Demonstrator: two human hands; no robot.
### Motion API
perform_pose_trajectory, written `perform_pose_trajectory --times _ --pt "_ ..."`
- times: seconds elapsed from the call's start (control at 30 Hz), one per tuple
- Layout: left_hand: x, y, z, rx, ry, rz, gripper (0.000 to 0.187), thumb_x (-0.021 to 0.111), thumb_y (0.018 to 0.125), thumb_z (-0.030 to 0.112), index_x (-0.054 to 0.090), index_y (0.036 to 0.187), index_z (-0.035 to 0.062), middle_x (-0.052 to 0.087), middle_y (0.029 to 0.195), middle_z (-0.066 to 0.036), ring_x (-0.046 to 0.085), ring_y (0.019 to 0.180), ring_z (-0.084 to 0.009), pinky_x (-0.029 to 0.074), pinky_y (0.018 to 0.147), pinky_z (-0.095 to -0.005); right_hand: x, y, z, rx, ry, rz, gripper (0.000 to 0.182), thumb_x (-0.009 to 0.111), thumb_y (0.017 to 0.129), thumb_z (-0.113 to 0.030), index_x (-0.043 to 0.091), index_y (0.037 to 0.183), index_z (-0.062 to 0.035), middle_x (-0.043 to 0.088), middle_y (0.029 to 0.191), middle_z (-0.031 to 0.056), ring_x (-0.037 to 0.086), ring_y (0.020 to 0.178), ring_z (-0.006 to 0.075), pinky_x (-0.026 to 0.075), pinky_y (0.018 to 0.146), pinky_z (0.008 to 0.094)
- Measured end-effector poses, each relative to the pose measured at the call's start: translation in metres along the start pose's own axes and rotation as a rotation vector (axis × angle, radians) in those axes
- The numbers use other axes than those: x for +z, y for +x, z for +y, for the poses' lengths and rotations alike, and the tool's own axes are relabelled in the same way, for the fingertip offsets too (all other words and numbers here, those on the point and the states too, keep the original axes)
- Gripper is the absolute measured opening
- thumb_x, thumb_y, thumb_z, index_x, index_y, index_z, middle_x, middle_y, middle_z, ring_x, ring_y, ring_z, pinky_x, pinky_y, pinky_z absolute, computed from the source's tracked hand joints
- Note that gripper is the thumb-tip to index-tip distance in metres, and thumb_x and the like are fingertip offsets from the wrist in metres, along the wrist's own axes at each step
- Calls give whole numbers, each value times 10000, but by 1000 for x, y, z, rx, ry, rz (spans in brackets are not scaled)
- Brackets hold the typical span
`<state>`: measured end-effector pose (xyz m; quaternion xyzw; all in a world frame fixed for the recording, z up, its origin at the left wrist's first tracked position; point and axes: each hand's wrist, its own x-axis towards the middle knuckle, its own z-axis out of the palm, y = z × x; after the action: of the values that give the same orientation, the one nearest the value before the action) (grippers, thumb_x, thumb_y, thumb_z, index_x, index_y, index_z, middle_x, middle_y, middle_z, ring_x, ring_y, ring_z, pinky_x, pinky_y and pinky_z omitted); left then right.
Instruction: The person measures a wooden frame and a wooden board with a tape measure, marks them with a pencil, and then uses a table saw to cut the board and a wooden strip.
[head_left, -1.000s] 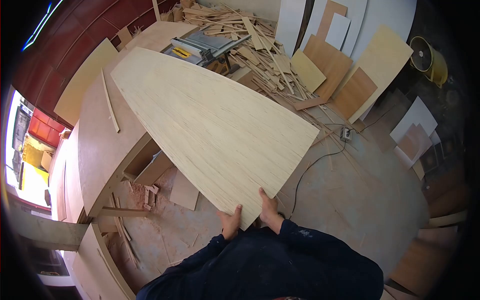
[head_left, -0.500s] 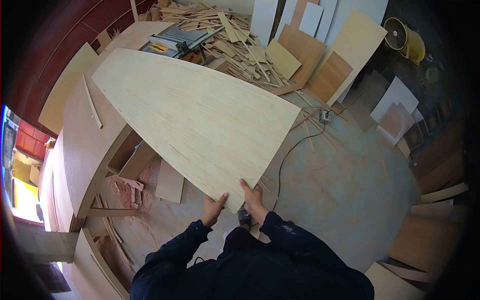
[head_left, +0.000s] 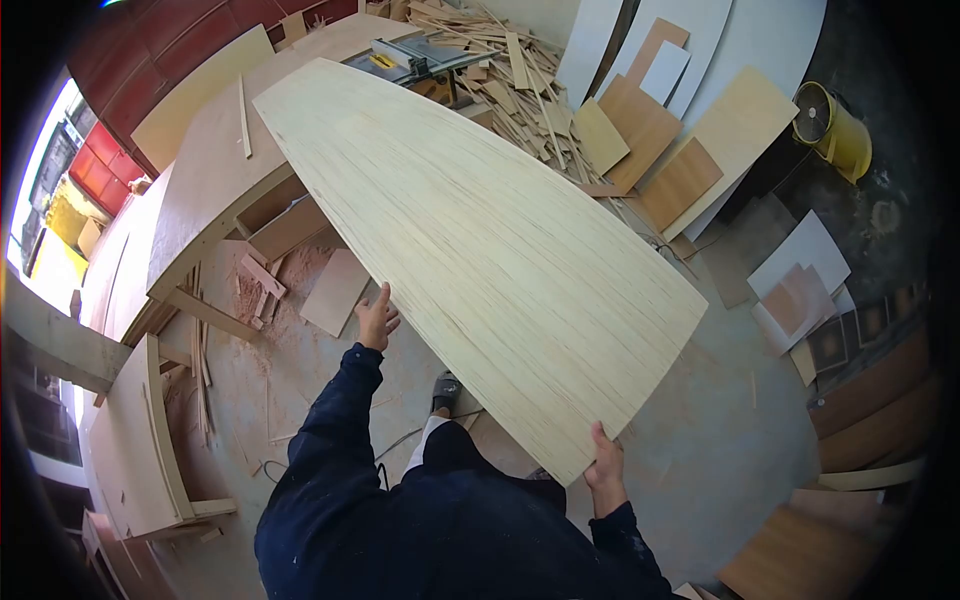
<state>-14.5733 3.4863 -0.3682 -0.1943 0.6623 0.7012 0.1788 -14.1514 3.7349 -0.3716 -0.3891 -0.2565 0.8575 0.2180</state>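
A long pale plywood panel spans the middle of the view, its far end over the workbench and its near end by my body. My right hand grips the panel's near corner, thumb on top and fingers hidden beneath. At the panel's left long edge is my left hand, thumb up against the edge and fingers apart; whether it bears any weight cannot be told.
Left, a wooden workbench carries a thin strip. Behind stand a table saw and a scrap pile. Boards lean near a yellow fan. A curved wooden piece stands lower left.
The panel has shifted right and nearer in view. My left hand has moved from the near end up along the left edge, while my right hand has moved right and down with the corner.
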Motion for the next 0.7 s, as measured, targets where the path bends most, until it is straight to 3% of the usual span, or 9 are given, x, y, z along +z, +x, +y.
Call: perform_pose_trajectory --times 0.1,0.13,0.33,0.47,0.5,0.57,0.6,0.63,0.7 --pt "-1 -14 -11 63 -34 64 1074 760 775 457 25 1448 60 374 1326 -260 515 1145 -365 496 891 -466 -118 -57 -38 65 31 -6 495 526 964 -188 341 1387 -8 501 1315 159 520 1187 325 443 996 482" --pt "-2 -25 -11 61 -57 30 1114 726 812 442 -98 1461 67 288 1396 -287 475 1203 -389 470 934 -485 -150 -82 -50 74 11 28 502 525 964 -200 338 1390 -13 497 1321 152 513 1194 328 435 1001 488" --pt "-29 -28 -24 51 -62 4 998 690 861 381 -35 1454 36 295 1399 -278 476 1213 -372 450 968 -496 -284 -236 -110 114 -176 347 506 557 943 -205 366 1357 13 535 1265 159 547 1135 315 427 993 447" --pt "-40 -23 -23 188 -159 -51 915 695 865 342 62 1452 37 352 1388 -268 480 1209 -352 459 956 -447 -340 -313 -121 126 -517 863 1009 494 852 -681 152 1479 33 140 1556 201 146 1432 286 130 1160 378" --pt "-47 -19 -28 180 -150 -50 915 695 865 342 62 1452 37 352 1388 -268 480 1209 -352 459 956 -447 -364 -331 -116 136 -517 871 1009 494 852 -681 152 1479 33 140 1556 201 146 1432 286 130 1160 378" --pt "-55 -5 -31 296 -76 -62 844 676 886 265 106 1461 26 373 1393 -240 499 1188 -327 467 950 -390 -411 -365 -97 231 -406 849 1025 405 845 -743 31 1513 -61 -50 1589 113 -55 1453 234 -15 1162 354" --pt "-54 -5 -30 298 -70 -79 844 676 886 265 106 1461 26 373 1393 -240 499 1188 -327 467 950 -390 -415 -370 -83 152 -402 965 997 434 857 -715 183 1476 26 161 1555 181 156 1427 285 123 1160 378" --pt "-57 -15 -33 360 -46 2 812 667 892 226 130 1466 22 399 1380 -229 512 1168 -312 471 938 -377 -407 -375 -73 154 -389 978 997 434 857 -715 183 1476 26 161 1555 181 156 1427 285 123 1160 378" --pt "-57 -16 -36 418 -27 78 781 658 898 188 154 1471 18 426 1366 -218 525 1148 -297 476 926 -364 -324 -365 -77 95 -501 1216 951 440 877 -686 353 1372 121 393 1426 239 388 1296 332 297 1098 401"
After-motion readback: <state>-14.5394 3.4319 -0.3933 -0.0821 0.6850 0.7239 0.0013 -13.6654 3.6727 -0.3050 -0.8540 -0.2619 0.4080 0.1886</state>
